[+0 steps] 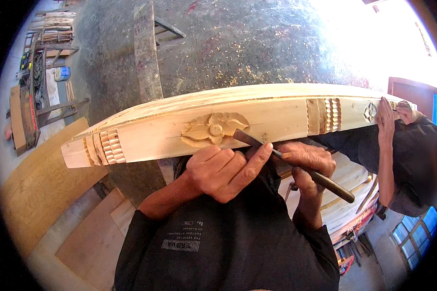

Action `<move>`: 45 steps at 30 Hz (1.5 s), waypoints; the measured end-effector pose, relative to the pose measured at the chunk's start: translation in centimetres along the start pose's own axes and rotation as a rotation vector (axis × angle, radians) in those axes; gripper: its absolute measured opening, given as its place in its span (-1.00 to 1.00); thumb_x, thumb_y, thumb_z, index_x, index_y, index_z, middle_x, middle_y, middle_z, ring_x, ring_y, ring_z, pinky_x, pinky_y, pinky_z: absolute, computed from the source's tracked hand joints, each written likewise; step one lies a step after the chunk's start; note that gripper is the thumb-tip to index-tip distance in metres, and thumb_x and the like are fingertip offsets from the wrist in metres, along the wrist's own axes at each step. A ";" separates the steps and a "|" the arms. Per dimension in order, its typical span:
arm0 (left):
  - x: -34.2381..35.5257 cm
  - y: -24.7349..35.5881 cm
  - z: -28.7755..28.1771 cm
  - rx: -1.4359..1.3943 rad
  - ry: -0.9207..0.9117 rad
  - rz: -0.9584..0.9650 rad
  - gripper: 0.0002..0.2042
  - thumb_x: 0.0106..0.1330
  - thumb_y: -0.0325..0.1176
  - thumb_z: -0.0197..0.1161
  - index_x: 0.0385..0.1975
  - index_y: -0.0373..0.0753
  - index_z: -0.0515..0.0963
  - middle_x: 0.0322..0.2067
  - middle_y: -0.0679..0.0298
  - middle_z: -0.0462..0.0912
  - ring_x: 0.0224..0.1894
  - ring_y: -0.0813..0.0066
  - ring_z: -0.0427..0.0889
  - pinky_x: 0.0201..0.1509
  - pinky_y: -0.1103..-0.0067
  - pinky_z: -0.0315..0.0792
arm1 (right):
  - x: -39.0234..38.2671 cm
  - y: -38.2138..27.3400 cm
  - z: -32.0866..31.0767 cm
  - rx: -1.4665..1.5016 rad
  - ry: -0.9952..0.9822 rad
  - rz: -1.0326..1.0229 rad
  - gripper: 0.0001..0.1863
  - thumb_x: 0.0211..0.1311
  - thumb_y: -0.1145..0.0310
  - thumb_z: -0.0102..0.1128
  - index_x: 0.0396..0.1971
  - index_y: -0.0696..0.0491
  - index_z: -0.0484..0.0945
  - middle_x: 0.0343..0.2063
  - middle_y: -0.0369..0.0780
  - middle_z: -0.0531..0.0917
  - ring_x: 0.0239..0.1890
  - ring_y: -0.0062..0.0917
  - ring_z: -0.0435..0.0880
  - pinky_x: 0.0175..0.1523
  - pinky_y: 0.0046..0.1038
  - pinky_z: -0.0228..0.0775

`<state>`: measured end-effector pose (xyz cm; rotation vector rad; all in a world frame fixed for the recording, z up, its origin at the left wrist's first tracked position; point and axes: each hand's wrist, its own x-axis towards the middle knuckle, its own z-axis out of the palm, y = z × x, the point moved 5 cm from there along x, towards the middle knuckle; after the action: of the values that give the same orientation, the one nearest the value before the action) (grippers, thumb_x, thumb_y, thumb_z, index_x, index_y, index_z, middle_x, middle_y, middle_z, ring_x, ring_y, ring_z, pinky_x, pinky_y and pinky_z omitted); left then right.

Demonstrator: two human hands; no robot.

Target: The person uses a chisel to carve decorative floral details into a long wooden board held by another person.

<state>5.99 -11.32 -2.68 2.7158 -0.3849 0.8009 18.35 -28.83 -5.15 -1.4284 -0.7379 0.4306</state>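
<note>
A long pale wooden beam (155, 138) stretches across the view, with a carved flower (215, 130) in relief on its near face. My right hand (308, 160) is closed round the dark handle of a carving chisel (332, 186). Its flat metal blade slants up to the left, and the tip meets the wood at the flower's right petal. Close to the beam's lower edge, my left hand (223, 169) is curled, one finger lying against the chisel's shank. Part of the left hand's grip is hidden behind its own knuckles.
Carved ribbed bands (112, 145) mark the beam's left end, others (323, 116) its right part. A co-worker's hands (386, 119) are at a carved diamond (370, 112) on the far right. Wood chips (247, 72) litter the floor; boards (90, 237) lie lower left.
</note>
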 end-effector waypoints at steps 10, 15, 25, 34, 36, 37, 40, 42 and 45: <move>0.1 -0.1 0.1 -0.013 0.010 -0.016 -0.48 0.16 -0.41 0.36 0.19 -0.31 0.74 -0.63 0.52 0.21 -0.61 0.72 0.28 -0.52 0.62 0.15 | 0.1 0.5 -0.1 -0.002 -0.022 0.055 -0.69 0.08 0.42 0.29 -0.23 0.27 0.83 -0.28 0.02 0.85 -0.25 -0.23 0.90 -0.05 -0.33 0.73; -0.1 -0.2 0.0 -0.017 0.032 -0.035 -0.51 0.19 -0.43 0.36 0.18 -0.31 0.74 -0.63 0.52 0.21 -0.61 0.72 0.28 -0.52 0.62 0.15 | 0.6 0.3 0.4 -0.016 -0.057 0.071 -0.70 0.05 0.49 0.28 -0.22 0.26 0.82 -0.28 0.02 0.85 -0.24 -0.22 0.91 -0.04 -0.32 0.73; 0.1 -0.3 -0.1 -0.049 0.019 -0.010 -0.45 0.11 -0.43 0.38 0.20 -0.26 0.74 -0.62 0.52 0.22 -0.60 0.73 0.29 -0.54 0.63 0.16 | -0.2 -0.2 0.0 -0.081 -0.016 -0.072 -0.73 0.08 0.48 0.29 -0.24 0.26 0.81 -0.32 0.02 0.84 -0.25 -0.16 0.89 -0.01 -0.21 0.76; 0.1 -0.4 -0.1 -0.044 0.011 -0.010 -0.44 0.09 -0.42 0.37 0.20 -0.30 0.73 -0.62 0.52 0.23 -0.60 0.71 0.30 -0.53 0.63 0.18 | 0.2 -0.2 0.0 -0.058 -0.038 -0.004 -0.70 0.11 0.40 0.31 -0.22 0.26 0.81 -0.29 0.01 0.85 -0.24 -0.18 0.90 -0.02 -0.25 0.76; 0.1 -0.3 0.0 -0.043 0.015 -0.009 -0.44 0.10 -0.42 0.36 0.20 -0.31 0.73 -0.62 0.52 0.24 -0.60 0.71 0.30 -0.53 0.63 0.18 | -0.1 0.1 0.0 -0.046 -0.023 0.015 -0.70 0.11 0.39 0.31 -0.22 0.26 0.81 -0.28 0.01 0.85 -0.23 -0.19 0.90 -0.03 -0.27 0.75; 0.1 -0.3 0.0 -0.035 0.014 -0.011 -0.44 0.10 -0.42 0.36 0.20 -0.31 0.73 -0.62 0.52 0.24 -0.60 0.71 0.30 -0.53 0.63 0.17 | 0.0 0.1 0.0 -0.037 -0.030 0.017 -0.70 0.11 0.39 0.31 -0.22 0.26 0.81 -0.29 0.01 0.85 -0.23 -0.20 0.90 -0.02 -0.27 0.75; -0.1 -0.3 0.0 -0.020 0.011 -0.019 -0.44 0.10 -0.42 0.35 0.20 -0.33 0.73 -0.62 0.52 0.24 -0.60 0.71 0.30 -0.54 0.62 0.17 | 0.6 0.0 0.4 -0.031 -0.041 0.046 -0.69 0.11 0.39 0.31 -0.22 0.27 0.81 -0.29 0.01 0.85 -0.24 -0.21 0.90 -0.02 -0.28 0.75; -0.2 -0.3 0.0 -0.016 0.007 -0.027 -0.43 0.09 -0.41 0.35 0.20 -0.33 0.73 -0.62 0.52 0.25 -0.60 0.71 0.30 -0.54 0.62 0.16 | 0.7 0.1 0.6 -0.047 -0.037 0.090 -0.68 0.11 0.38 0.32 -0.21 0.27 0.81 -0.30 0.01 0.85 -0.24 -0.22 0.90 -0.02 -0.29 0.75; 0.1 -0.3 0.0 -0.047 0.002 -0.021 -0.42 0.07 -0.42 0.35 0.21 -0.32 0.73 -0.62 0.52 0.24 -0.60 0.71 0.29 -0.54 0.61 0.15 | 0.5 -0.4 0.1 -0.084 -0.030 0.021 -0.69 0.11 0.40 0.31 -0.21 0.27 0.81 -0.31 0.00 0.85 -0.25 -0.22 0.90 -0.02 -0.29 0.75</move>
<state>6.15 -11.10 -2.66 2.6709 -0.3693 0.7796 18.53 -28.48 -4.68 -1.5124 -0.7733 0.4422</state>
